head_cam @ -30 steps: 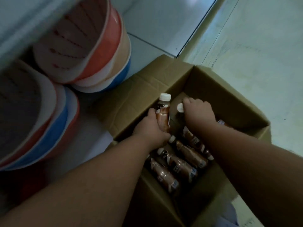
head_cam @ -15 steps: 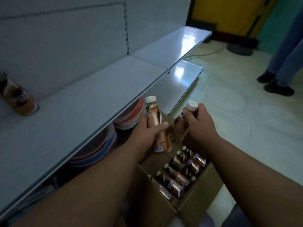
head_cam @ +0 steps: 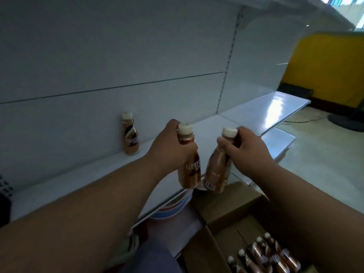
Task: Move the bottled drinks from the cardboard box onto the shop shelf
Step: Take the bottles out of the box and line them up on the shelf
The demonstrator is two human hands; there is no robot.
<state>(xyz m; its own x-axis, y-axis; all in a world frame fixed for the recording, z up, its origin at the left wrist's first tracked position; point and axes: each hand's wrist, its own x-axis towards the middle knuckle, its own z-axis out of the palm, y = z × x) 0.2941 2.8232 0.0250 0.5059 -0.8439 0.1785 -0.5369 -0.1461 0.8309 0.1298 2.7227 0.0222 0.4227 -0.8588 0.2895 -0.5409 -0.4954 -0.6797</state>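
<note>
shelf [head_cam: 82, 180] dim; left hand [head_cam: 171, 148], right hand [head_cam: 248, 148] each clasp bottle (labels half hidden).

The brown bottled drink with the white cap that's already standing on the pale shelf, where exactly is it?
The brown bottled drink stands upright at the back of the pale shelf, against the rear panel, left of the left hand.

Pale grey back panel [head_cam: 118, 56] across upper left; yellow wall [head_cam: 323, 64] upper right; glossy light floor [head_cam: 325, 154] at right, dim light.
</note>
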